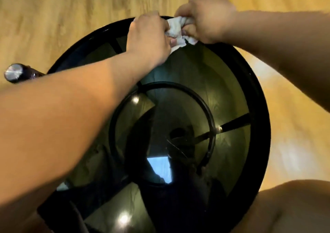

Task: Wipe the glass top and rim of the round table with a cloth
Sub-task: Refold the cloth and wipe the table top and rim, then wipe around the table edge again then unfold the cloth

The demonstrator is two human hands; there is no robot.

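Observation:
A round table with a dark glass top (214,82) and a black rim (257,97) fills the middle of the head view. At its far edge a crumpled white cloth (176,29) is bunched between both hands. My left hand (148,38) grips the cloth's left side, fingers curled round it. My right hand (207,16) grips its right side just above the far rim. Most of the cloth is hidden inside the two fists. Through the glass show a black inner ring (205,104) and spokes of the frame.
Light wooden floor (53,18) surrounds the table. A dark post with a shiny metal cap (14,72) stands left of the table. My knee (289,206) is at the lower right, beside the near rim.

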